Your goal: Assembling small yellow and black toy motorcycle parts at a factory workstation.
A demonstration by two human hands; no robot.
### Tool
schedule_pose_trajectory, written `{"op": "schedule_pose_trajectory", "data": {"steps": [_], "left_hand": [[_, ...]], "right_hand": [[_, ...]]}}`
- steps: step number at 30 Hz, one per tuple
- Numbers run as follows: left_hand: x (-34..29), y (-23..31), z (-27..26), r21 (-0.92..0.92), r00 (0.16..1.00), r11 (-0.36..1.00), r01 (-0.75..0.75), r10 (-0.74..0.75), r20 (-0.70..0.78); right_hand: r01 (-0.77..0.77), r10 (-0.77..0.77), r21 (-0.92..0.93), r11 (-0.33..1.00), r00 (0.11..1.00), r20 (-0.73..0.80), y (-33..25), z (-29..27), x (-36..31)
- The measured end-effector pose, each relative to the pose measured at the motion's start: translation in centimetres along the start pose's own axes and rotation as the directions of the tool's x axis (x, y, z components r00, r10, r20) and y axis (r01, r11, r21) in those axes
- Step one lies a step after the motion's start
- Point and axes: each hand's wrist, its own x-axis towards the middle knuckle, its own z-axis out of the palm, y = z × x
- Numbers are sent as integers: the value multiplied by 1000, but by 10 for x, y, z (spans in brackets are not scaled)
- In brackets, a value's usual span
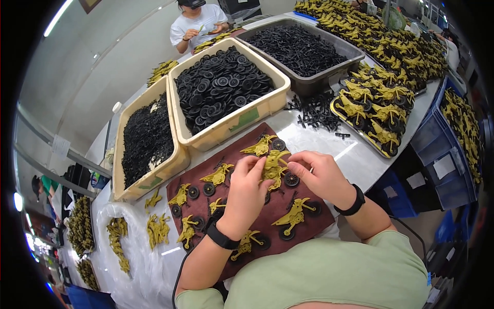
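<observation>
Shirt [329, 273] below, fingers [250, 169] hold yellow part [274, 160], label [444, 167] illegible.

Toy motorcycle [272, 160]: yellow plastic, smooth. Mat [261, 219], 6 o'clock: maroon cloth, matt. Counter [355, 166], 3 o'clock: smooth, glossy. Bag [143, 260], 8 o'clock: crinkled plastic film.

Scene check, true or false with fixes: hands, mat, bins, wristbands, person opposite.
1. The left hand grips a yellow part, with the right hand close against it. True.
2. The mat under the work is bright blue. False: it is dark red.
3. The middle cream bin holds black wheels. True.
4. Only one wrist wears a band. False: both do, left band and right band.
5. The person across the table wears a white top. True.
</observation>
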Motion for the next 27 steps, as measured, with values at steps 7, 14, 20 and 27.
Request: {"op": "schedule_pose_trajectory", "data": {"steps": [7,14,20,27], "left_hand": [[-12,-15,18,52,964,987,152,-160,213],[-14,-16,33,119,963,987,111,-136,233],[-11,-15,33,150,953,982,118,-154,261],[-10,-8,33,166,947,975,145,-185,261]], "right_hand": [[-115,38,-365,924,976,-213,51,-22,-10],[-217,211,-510,832,975,-72,55,-44,-40],[-222,230,-478,850,972,-43,45,-46,-43],[-183,205,-479,858,979,-7,47,-44,-42]]}}
